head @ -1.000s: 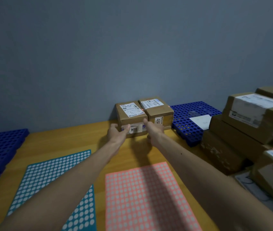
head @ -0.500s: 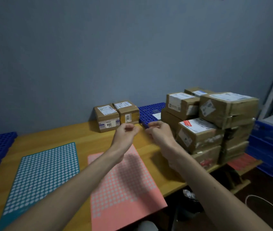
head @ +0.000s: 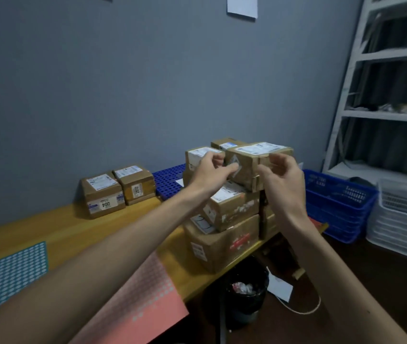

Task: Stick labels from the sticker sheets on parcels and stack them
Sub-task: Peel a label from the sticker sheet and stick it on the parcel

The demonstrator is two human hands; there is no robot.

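A brown parcel with a white shipping label [head: 247,167] tops the pile of parcels [head: 224,244] at the table's right end. My left hand [head: 208,173] is at its left face, fingers loosely curled and touching the diamond sticker. My right hand [head: 283,176] hovers in front of its right corner, fingers loosely curled, holding nothing. Two small labelled parcels [head: 103,196] [head: 136,184] stand side by side against the wall. The pink sticker sheet [head: 143,301] and the teal sticker sheet [head: 6,271] lie on the wooden table [head: 48,234].
A blue perforated pallet [head: 167,180] lies behind the pile. Stacked blue crates [head: 339,202] and white crates [head: 403,219] stand on the floor at right under a white shelf [head: 383,115]. A black bin [head: 244,289] sits below the table edge.
Both hands left the two small parcels at the wall and moved right and up to the top parcel of the pile. My view turned right.
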